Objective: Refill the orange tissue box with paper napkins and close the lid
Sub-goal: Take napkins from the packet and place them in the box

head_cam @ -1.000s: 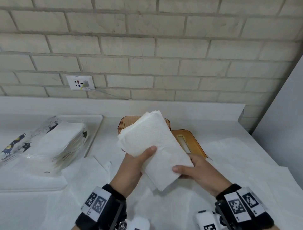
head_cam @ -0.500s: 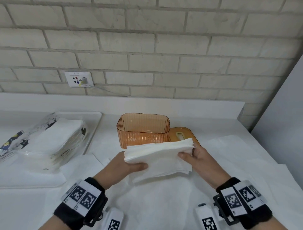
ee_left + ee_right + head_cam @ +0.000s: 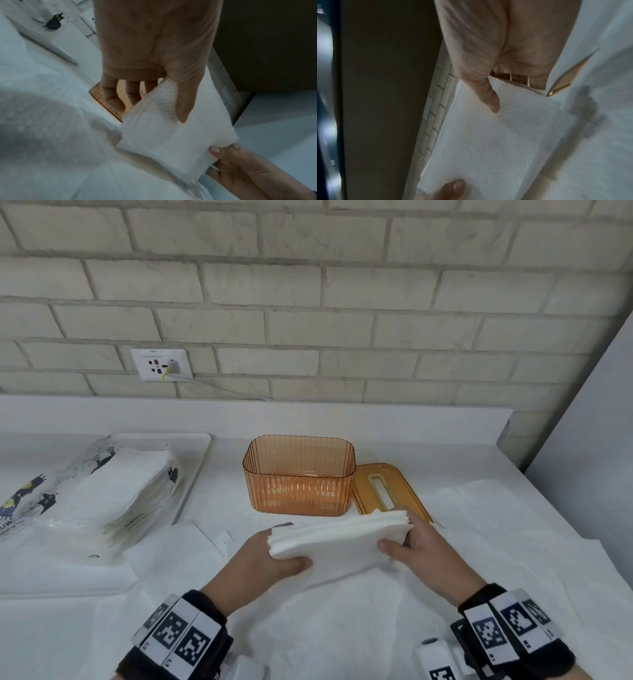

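Observation:
A translucent orange tissue box (image 3: pixel 298 474) stands open and upright on the counter, with nothing visible inside. Its orange lid (image 3: pixel 387 487), with a slot in it, lies flat just right of the box. In front of the box I hold a white stack of paper napkins (image 3: pixel 337 539) roughly level, just above the counter. My left hand (image 3: pixel 270 559) pinches the stack's left end, thumb on top. My right hand (image 3: pixel 407 546) pinches its right end. The wrist views show each thumb pressed on the napkins (image 3: pixel 164 136) (image 3: pixel 488 140), fingers underneath.
An opened plastic pack of more napkins (image 3: pixel 99 501) lies on a white tray (image 3: pixel 191 474) at the left. White paper sheets (image 3: pixel 496 542) cover the counter around my hands. A brick wall with a socket (image 3: pixel 161 364) stands behind; a grey panel (image 3: pixel 589 440) rises at the right.
The napkin stack has come down from in front of the box's opening and turned from tilted to level, crosswise before the box. Both hands shifted to its two ends.

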Demonstrator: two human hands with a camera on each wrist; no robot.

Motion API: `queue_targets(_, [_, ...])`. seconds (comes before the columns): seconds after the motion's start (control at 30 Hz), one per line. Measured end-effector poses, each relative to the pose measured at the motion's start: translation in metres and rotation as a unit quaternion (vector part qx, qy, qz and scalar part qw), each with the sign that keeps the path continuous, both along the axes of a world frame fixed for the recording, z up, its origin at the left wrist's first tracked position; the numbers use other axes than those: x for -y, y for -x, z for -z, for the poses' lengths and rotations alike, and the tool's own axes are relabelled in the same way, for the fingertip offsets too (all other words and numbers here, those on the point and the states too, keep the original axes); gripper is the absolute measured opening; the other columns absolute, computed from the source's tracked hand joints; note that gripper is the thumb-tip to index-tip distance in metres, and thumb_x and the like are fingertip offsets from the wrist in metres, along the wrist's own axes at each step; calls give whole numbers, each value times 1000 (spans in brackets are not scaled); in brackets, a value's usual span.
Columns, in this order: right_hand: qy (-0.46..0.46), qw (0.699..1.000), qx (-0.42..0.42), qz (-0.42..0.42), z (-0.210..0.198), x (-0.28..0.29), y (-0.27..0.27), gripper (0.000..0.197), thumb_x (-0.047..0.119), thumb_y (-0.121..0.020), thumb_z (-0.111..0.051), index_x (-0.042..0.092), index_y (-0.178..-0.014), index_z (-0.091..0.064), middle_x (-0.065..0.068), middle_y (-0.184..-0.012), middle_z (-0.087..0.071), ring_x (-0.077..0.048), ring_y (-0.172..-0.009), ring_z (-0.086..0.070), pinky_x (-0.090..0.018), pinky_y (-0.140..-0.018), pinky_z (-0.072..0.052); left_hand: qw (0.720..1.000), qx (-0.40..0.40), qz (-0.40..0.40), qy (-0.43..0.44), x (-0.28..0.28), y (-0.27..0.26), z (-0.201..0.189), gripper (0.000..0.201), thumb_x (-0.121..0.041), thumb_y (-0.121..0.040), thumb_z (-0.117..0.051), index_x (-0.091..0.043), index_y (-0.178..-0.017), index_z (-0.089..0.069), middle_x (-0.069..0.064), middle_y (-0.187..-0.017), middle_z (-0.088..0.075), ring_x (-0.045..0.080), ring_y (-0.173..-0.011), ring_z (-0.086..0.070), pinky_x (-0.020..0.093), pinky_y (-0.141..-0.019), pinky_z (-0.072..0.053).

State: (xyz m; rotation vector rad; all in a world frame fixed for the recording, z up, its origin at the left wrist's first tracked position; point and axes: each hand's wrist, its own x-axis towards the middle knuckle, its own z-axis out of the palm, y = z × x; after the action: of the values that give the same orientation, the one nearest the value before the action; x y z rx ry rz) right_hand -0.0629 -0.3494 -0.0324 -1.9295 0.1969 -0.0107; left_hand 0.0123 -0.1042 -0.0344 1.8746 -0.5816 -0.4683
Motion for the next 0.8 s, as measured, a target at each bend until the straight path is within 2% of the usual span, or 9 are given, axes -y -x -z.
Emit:
queue_targets(0.1, [29, 998, -46, -31, 10, -1, -1, 32, 15, -88, -61, 28, -117, -53, 15, -109, -64, -6, -106, -60, -14, -84, -47, 1000, -8, 14, -22, 1, 5, 2, 44, -41, -63, -75, -17, -98, -68, -3, -92, -72, 8, -84, -67, 36, -86, -53])
queue_targets(0.2, [13, 1000, -23, -17, -5, 1, -6, 30, 15, -88, -61, 30, -114, -56, 15, -109, -65, -4, -104, -60, -17, -84, -49, 999, -31, 15, -37, -2, 4, -17, 23, -28, -78, -77, -34, -96, -62, -21, -82, -73, -8, -80, -65, 26, -88, -54])
queue_targets(0.27, [12, 1000, 13, -18, -25, 5, -8, 28, 15, -87, -63, 33, -108, -58, 11, -108, -67, -7, -103, -63, -26, -88, -51, 996, -51, 63, -30, -5, 1, -31, 36, -45, -70, -76, -39, -103, -64, -15, -100, -71, -1, -91, -65, 34, -94, -51])
queue_targets(0.33, [47, 996, 61, -42, -46, 5, -9, 25, 16, -85, -66, 34, -101, -63, 11, -102, -70, -5, -97, -64, -25, -87, -50, 993, -73, 91, 11, -5, 2, -42, 54, -53, -61, -72, -35, -111, -63, -7, -106, -68, 8, -97, -65, 32, -91, -50])
queue_targets(0.47, [103, 980, 121, -118, -76, -18, -11, 24, 11, -83, -68, 33, -92, -65, 16, -93, -69, 2, -91, -61, -11, -80, -45, 992, -67, 102, 26, 19, 7, -47, 41, -30, -82, -73, -30, -120, -59, -4, -113, -69, 12, -100, -67, 28, -86, -54])
queue_targets(0.53, [129, 973, 147, -119, -80, -27, -13, 24, 13, -83, -68, 34, -95, -65, 15, -97, -68, 1, -95, -61, -16, -85, -46, 997, -24, 71, 28, 29, 9, -47, 34, -22, -87, -68, -31, -118, -58, -4, -114, -68, 9, -102, -66, 29, -89, -54])
queue_targets(0.63, [77, 978, 187, -44, -77, -22, -13, 39, 12, -80, -71, 32, -110, -56, 15, -104, -63, -4, -98, -60, -19, -82, -47, 998, -15, 3, 68, 32, 7, -43, 25, -32, -86, -69, -34, -109, -60, -4, -106, -71, 9, -94, -68, 32, -87, -56])
queue_targets(0.73, [-40, 990, 135, -4, -62, -19, -6, 62, 24, -72, -78, 37, -122, -43, 12, -118, -57, -9, -107, -58, -20, -82, -50, 989, -17, -37, 140, 30, 5, -39, 35, -42, -75, -68, -35, -109, -60, -6, -104, -71, 12, -95, -68, 35, -85, -57])
queue_targets(0.8, [-40, 994, 97, -36, -49, -25, -3, 71, 35, -70, -79, 35, -129, -39, 12, -124, -57, -7, -112, -57, -25, -90, -49, 982, -7, -59, 178, 32, 8, -40, 34, -39, -74, -68, -32, -106, -63, -5, -102, -72, 15, -96, -69, 36, -85, -57])
